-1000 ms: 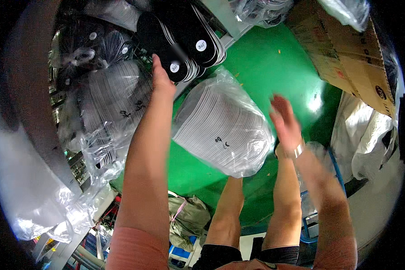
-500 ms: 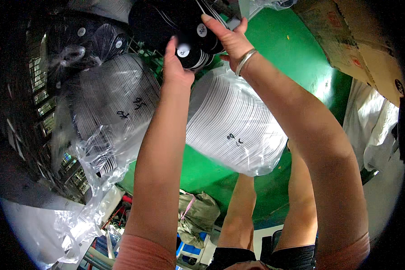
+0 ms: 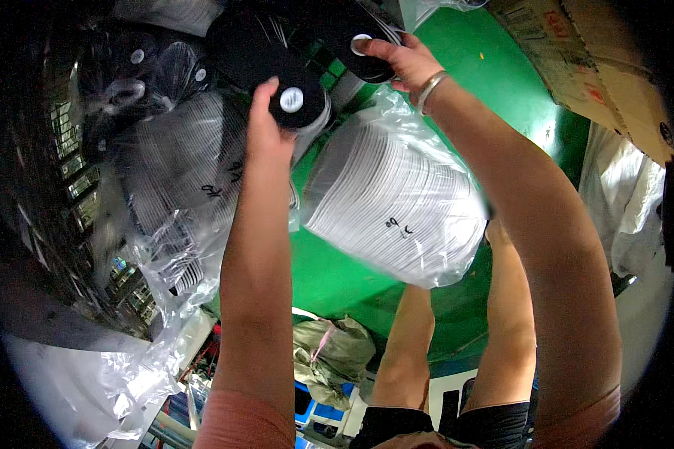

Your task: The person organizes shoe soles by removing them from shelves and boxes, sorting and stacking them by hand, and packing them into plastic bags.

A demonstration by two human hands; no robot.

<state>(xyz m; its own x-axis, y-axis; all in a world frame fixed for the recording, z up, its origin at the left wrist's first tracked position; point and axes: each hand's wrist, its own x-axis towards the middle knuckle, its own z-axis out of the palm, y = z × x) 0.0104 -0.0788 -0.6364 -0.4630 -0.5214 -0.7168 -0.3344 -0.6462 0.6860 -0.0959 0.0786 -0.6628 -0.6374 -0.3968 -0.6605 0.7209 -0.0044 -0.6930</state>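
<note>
My left hand [image 3: 266,123] grips the rounded near end of a stack of black insoles [image 3: 296,118], its thumb along the edge beside a round white sticker. To the right, my right hand [image 3: 412,63] closes on a second stack of black insoles [image 3: 371,69], with fingers by another white sticker. A gap lies between the two stacks, whose far ends fade into the dark upper edge. Just below the hands, a clear plastic bag [image 3: 397,202] packed with white-edged layers bears black handwriting. A similar filled bag [image 3: 176,161] lies left of my left forearm.
Dark bundles in clear plastic [image 3: 138,71] sit at the upper left, by a dark slatted crate [image 3: 75,179]. A cardboard box [image 3: 569,67] stands at the upper right, above white sheeting [image 3: 625,194]. The floor [image 3: 457,60] is green. An olive cloth bag [image 3: 333,352] lies near my legs.
My hands have moved apart, each with its stack of black insoles. The left shifted left and slightly nearer; the right went to the right. A gap now shows between the stacks.
</note>
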